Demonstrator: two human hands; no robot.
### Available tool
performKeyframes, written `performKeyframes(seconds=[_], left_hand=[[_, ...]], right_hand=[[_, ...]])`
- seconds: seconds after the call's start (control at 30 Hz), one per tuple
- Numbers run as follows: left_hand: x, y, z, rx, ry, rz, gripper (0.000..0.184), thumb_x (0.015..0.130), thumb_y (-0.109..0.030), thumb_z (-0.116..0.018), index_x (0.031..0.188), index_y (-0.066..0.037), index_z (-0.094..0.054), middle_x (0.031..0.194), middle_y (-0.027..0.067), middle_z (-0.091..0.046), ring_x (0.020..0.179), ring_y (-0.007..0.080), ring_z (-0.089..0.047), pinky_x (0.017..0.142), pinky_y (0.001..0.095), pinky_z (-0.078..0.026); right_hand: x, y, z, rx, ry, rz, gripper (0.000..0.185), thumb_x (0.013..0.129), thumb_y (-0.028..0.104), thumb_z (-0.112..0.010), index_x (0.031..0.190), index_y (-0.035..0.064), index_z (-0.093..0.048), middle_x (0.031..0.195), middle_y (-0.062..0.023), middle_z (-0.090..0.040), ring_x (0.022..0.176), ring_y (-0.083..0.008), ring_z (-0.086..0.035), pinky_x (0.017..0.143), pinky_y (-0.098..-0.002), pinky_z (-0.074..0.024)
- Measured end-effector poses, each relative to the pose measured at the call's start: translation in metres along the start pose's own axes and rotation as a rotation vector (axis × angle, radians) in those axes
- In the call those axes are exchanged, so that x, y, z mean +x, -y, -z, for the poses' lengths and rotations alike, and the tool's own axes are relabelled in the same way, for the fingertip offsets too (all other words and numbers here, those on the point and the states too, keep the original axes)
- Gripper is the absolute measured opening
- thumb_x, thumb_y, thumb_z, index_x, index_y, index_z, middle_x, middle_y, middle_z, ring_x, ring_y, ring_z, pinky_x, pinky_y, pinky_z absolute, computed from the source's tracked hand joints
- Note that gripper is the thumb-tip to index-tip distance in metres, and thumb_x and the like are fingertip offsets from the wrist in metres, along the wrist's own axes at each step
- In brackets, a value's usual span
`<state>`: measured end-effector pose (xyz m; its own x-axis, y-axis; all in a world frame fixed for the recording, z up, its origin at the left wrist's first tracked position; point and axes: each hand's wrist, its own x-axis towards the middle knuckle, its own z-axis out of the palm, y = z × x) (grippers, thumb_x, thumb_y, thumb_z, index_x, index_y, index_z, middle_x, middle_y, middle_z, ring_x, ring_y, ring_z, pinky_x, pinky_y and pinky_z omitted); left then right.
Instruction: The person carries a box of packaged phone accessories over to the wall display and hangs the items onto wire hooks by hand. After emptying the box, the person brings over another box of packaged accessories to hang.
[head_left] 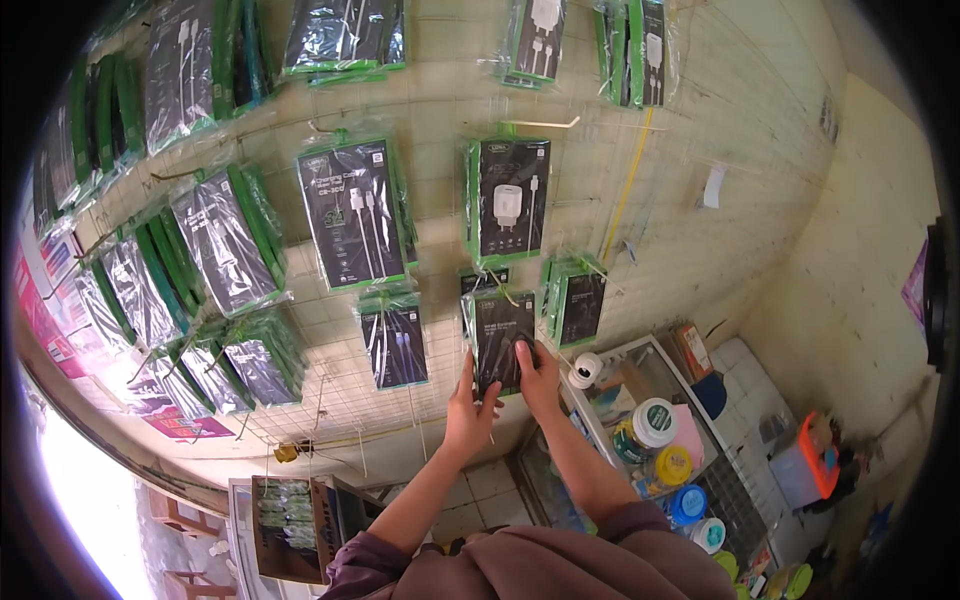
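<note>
The biggest thing here is the wall (735, 250), with a wire grid on much of it. The grid seems to be there so that lots of packs can hang in rows and be easy to see.

Next is the glass case (720, 445), low on the right. Then comes an open cardboard box (321, 540) at the bottom left, with shiny packets inside. The box likely keeps them all in one place.

A big black cable pack (350, 215) hangs up high, and a charger pack (507, 200) hangs to its right. Their fronts face out, maybe so people can see the pictures.

The black and green pack (500, 325) in the hands is just below the charger pack, in front of the grid. Jars with bright lids stand by the case, like the one with a white lid (655, 422).

The right hand (541, 385) pinches the pack, its thumb flat on the front and its other fingers mostly hidden behind. The left hand (472, 415) has a finger up along the left edge and its thumb apart, near the bottom corner. It may just be steadying; I can't tell if it squeezes.

Smallest is the pale hook (548, 124) above the charger pack. It sticks out, which should help packs stay on.
</note>
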<state>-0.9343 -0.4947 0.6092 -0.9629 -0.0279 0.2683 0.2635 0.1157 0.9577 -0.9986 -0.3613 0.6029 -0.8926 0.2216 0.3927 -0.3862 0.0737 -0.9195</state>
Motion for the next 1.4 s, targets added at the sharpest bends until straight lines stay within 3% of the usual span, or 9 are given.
performKeyframes(seconds=[0.13,0.27,0.4,0.43,0.57,0.87,1.1,1.27,1.4], left_hand=[[0.041,0.049,0.001,0.264,-0.064,-0.146,0.077,0.096,-0.004,-0.059,0.157,-0.009,-0.012,0.135,0.0240,-0.048,0.094,0.0239,-0.069,0.062,0.0299,-0.059],[0.037,0.051,0.004,0.240,-0.069,0.003,0.080,0.094,-0.007,-0.061,0.158,-0.011,-0.012,0.145,0.0269,-0.036,0.104,0.0295,-0.067,0.070,0.0335,-0.060],[-0.012,0.056,0.030,0.314,0.019,-0.006,0.073,0.091,-0.015,-0.065,0.153,-0.011,-0.029,0.141,0.0278,-0.044,0.103,0.0324,-0.068,0.081,0.0380,-0.059],[-0.025,0.058,0.041,0.271,0.109,0.085,0.063,0.091,-0.015,-0.066,0.147,-0.008,-0.038,0.134,0.0243,-0.052,0.101,0.0306,-0.069,0.081,0.0374,-0.058],[-0.088,0.076,0.088,0.175,0.175,0.208,0.042,0.090,-0.019,-0.068,0.128,-0.005,-0.058,0.109,0.0120,-0.070,0.094,0.0235,-0.070,0.079,0.0358,-0.057],[-0.265,0.135,0.223,0.132,-0.297,0.445,0.029,0.090,-0.016,-0.065,0.117,-0.003,-0.066,0.109,0.0130,-0.070,0.093,0.0225,-0.070,0.080,0.0347,-0.055],[-0.391,0.187,0.292,0.302,-0.836,0.597,0.021,0.085,-0.011,-0.067,0.102,0.002,-0.067,0.100,0.0200,-0.067,0.090,0.0321,-0.070,0.079,0.0385,-0.056],[-0.433,0.214,0.351,0.537,-0.900,0.725,0.035,0.083,-0.005,-0.065,0.118,-0.002,-0.060,0.111,0.0186,-0.058,0.101,0.0315,-0.063,0.087,0.0398,-0.053],[-0.444,0.260,0.398,0.516,-0.874,0.691,0.046,0.080,0.001,-0.061,0.125,0.000,-0.053,0.117,0.0226,-0.055,0.112,0.0413,-0.055,0.100,0.0443,-0.045]], right_hand=[[0.041,-0.026,-0.018,-0.245,0.002,0.023,0.047,0.096,0.043,-0.062,0.089,-0.0030,-0.062,0.073,-0.0092,-0.064,0.066,-0.0167,-0.056,0.064,-0.0324,-0.0460],[0.064,-0.048,-0.043,-0.239,-0.018,0.083,0.046,0.095,0.043,-0.063,0.096,-0.0022,-0.060,0.067,-0.0087,-0.062,0.061,-0.0218,-0.057,0.063,-0.0346,-0.0475],[0.058,-0.094,-0.052,-0.154,-0.147,0.142,0.054,0.093,0.035,-0.067,0.128,-0.0026,-0.050,0.108,-0.0206,-0.063,0.101,-0.0289,-0.060,0.089,-0.0403,-0.0451],[0.049,-0.093,-0.052,-0.266,-0.181,0.130,0.060,0.093,0.033,-0.067,0.135,-0.0042,-0.046,0.129,-0.0236,-0.052,0.123,-0.0352,-0.047,0.103,-0.0437,-0.0359],[-0.026,-0.074,-0.059,-0.452,-0.191,0.278,0.057,0.095,0.026,-0.063,0.138,-0.0031,-0.041,0.137,-0.0213,-0.046,0.128,-0.0375,-0.041,0.110,-0.0454,-0.0289],[-0.267,-0.009,-0.166,-0.187,0.689,0.310,0.033,0.092,0.010,-0.061,0.124,0.0050,-0.052,0.135,-0.0153,-0.049,0.124,-0.0320,-0.047,0.098,-0.0422,-0.0390],[-0.411,-0.078,-0.279,-0.090,1.356,0.207,0.028,0.084,0.010,-0.065,0.111,0.0114,-0.063,0.115,-0.0100,-0.062,0.113,-0.0291,-0.057,0.091,-0.0447,-0.0450],[-0.472,-0.128,-0.343,-0.418,1.501,0.447,0.028,0.084,0.019,-0.067,0.112,0.0175,-0.064,0.111,-0.0010,-0.064,0.108,-0.0234,-0.059,0.090,-0.0451,-0.0390],[-0.503,-0.160,-0.389,-0.530,1.638,0.303,0.033,0.086,0.023,-0.064,0.118,0.0172,-0.062,0.113,-0.0029,-0.065,0.111,-0.0233,-0.058,0.092,-0.0460,-0.0372]])
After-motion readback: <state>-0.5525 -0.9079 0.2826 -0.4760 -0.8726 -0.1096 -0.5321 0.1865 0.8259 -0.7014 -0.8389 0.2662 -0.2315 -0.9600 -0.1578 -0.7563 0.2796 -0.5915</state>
